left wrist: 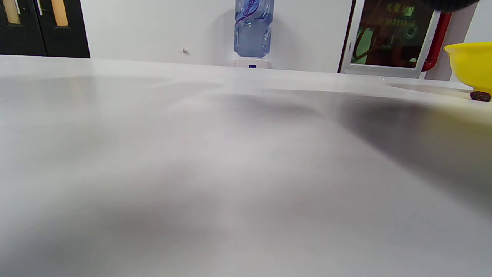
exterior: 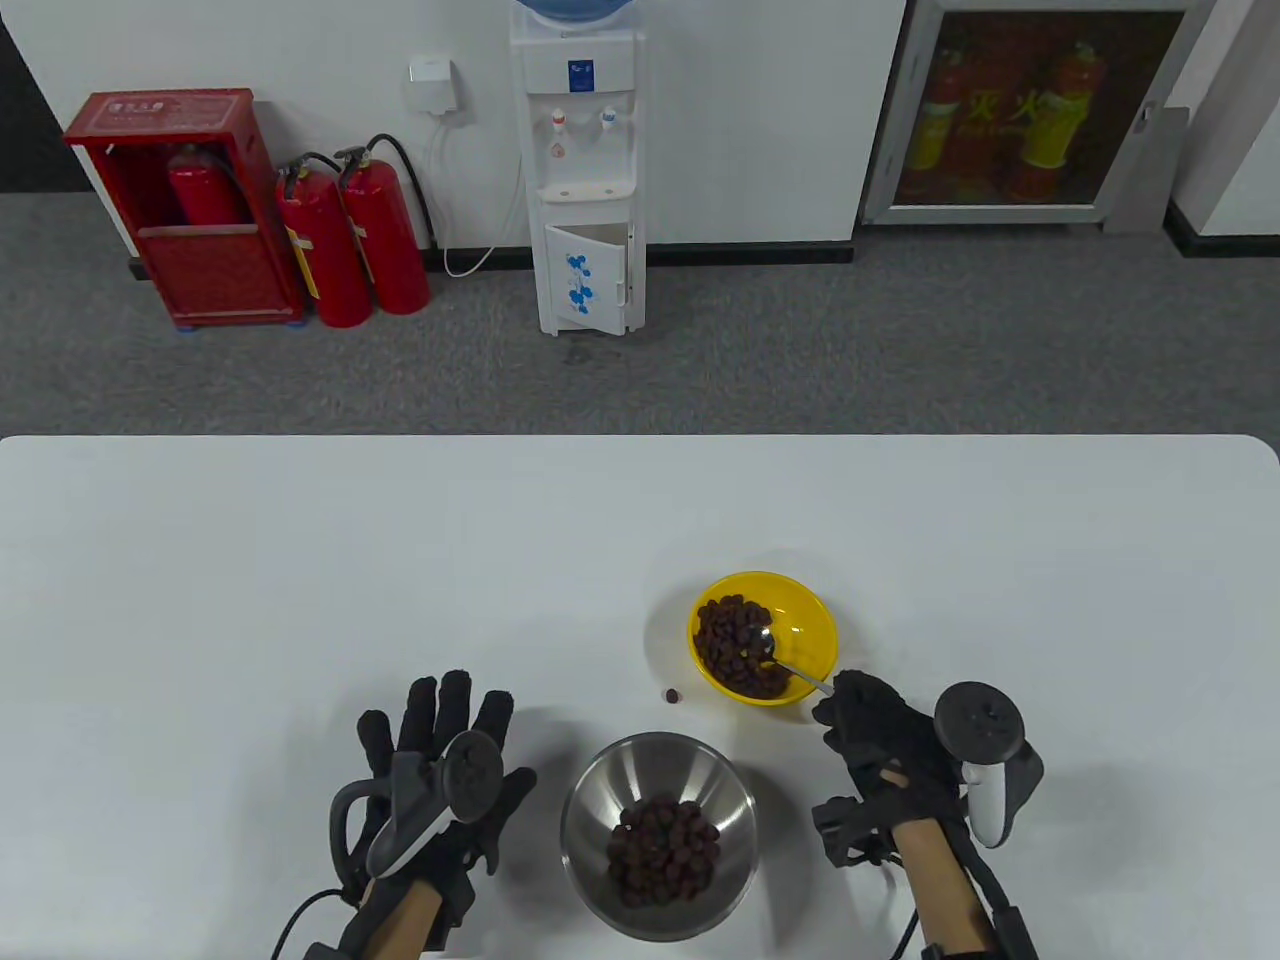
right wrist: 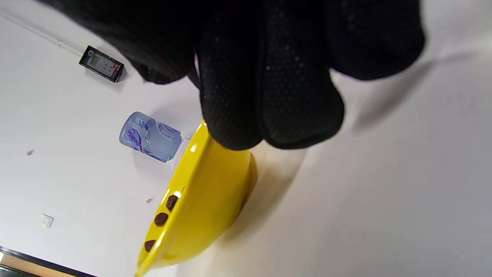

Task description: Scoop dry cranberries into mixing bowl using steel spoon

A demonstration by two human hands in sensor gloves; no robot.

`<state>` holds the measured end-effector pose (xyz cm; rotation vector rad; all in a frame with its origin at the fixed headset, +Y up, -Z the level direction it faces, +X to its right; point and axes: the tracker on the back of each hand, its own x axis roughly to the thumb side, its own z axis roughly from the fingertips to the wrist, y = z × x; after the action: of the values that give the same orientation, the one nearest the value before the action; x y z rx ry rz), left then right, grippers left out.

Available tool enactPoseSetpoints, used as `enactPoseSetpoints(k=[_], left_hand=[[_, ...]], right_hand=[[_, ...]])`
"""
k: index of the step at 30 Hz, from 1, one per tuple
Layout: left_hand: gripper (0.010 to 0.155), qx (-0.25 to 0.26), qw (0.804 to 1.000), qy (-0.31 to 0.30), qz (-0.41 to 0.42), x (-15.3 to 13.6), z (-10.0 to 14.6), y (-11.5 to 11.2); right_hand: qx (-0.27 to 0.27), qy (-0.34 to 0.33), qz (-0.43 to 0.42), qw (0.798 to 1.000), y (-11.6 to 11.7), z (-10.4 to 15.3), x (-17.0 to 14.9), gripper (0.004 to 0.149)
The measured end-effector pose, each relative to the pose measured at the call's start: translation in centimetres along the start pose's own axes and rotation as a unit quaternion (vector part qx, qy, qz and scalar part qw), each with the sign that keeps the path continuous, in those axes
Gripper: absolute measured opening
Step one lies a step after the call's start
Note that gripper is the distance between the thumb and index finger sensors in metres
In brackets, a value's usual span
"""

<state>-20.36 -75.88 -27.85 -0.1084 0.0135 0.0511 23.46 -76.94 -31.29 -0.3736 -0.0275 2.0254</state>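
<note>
A yellow bowl (exterior: 812, 620) holds dry cranberries (exterior: 735, 645) right of the table's middle. A steel spoon (exterior: 790, 668) lies with its bowl among them, its handle running to my right hand (exterior: 850, 712), which pinches the handle end just outside the rim. The steel mixing bowl (exterior: 590, 800) sits near the front edge with a heap of cranberries (exterior: 662, 850) in it. My left hand (exterior: 440, 740) rests flat on the table, fingers spread, left of the mixing bowl. In the right wrist view my gloved fingers (right wrist: 269, 96) hang over the yellow bowl (right wrist: 207, 204).
One loose cranberry (exterior: 673, 694) lies on the white table (exterior: 300, 560) between the two bowls; it also shows in the left wrist view (left wrist: 480, 96) beside the yellow bowl (left wrist: 469, 65). A water dispenser (exterior: 585, 170) and fire extinguishers (exterior: 350, 240) stand beyond the table.
</note>
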Motion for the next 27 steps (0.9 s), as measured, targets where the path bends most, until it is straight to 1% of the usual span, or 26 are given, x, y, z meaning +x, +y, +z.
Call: enactPoseSetpoints(k=[3,9,14,17,20,22,24,26,27], left_hand=[[0.078,-0.002,1.0,0.0,-0.002,0.0,0.0,0.0],[0.078,-0.004,1.0,0.0,-0.002,0.1,0.1,-0.1],[0.078,-0.004,1.0,-0.001,-0.002,0.2,0.0,-0.1],[0.078,-0.006,1.0,0.0,-0.002,0.2,0.0,-0.1],[0.078,-0.005,1.0,0.002,-0.001,0.0,0.1,0.0],[0.078,-0.002,1.0,0.002,0.004,-0.1,0.1,0.3],[0.078,-0.001,1.0,0.002,0.012,-0.2,0.2,0.3],[0.078,-0.004,1.0,0.002,0.024,-0.4,0.4,0.5],[0.078,-0.005,1.0,0.003,0.028,-0.4,0.5,0.5]], right_hand=[[-0.004,0.001,0.013,1.0,-0.1,-0.1,-0.1,0.048],[-0.001,0.002,0.006,1.0,-0.1,0.0,0.0,0.048],[-0.007,0.003,0.014,1.0,-0.3,0.0,0.0,0.053],[0.004,0.009,0.031,0.999,-0.9,0.1,0.3,0.058],[-0.014,0.0,0.06,0.998,-2.2,0.7,1.0,0.061],[-0.027,-0.031,0.103,0.994,-3.4,1.7,1.7,0.059],[-0.041,-0.07,0.133,0.988,-4.1,2.5,2.3,0.057],[-0.08,-0.121,0.187,0.972,-4.8,3.9,3.4,0.056],[-0.091,-0.134,0.202,0.966,-4.9,4.2,3.6,0.057]])
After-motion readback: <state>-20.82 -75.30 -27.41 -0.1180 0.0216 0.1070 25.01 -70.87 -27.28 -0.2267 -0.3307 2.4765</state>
